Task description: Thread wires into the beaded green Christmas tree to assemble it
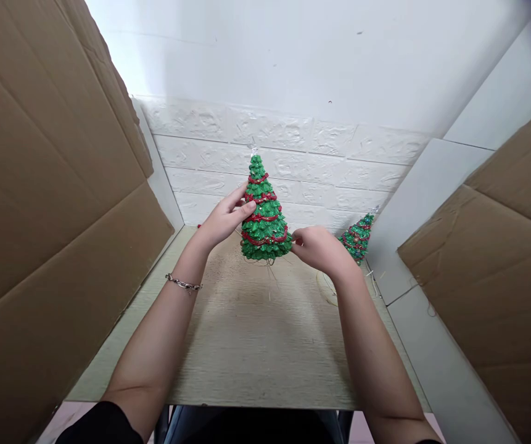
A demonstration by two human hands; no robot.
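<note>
A small green Christmas tree figurine (265, 228) with red garlands and a clear star on top is held upright over the middle of the table. My left hand (227, 216) grips it from the left, thumb in front and fingers partly hidden behind. At its lower right edge, the closed fingers of my right hand (318, 246) pinch the rim of the tree; the fingertips are partly hidden. Thin strands or wires (269, 277) hang beneath its base.
A second decorated tree figurine (358, 239) leans at the back right of the wooden table (265, 351), near a pale loose cord (327, 293). Cardboard sheets (61, 185) stand along the left, with another cardboard panel (501, 265) on the right. A white brick-patterned wall (191, 154) closes the back.
</note>
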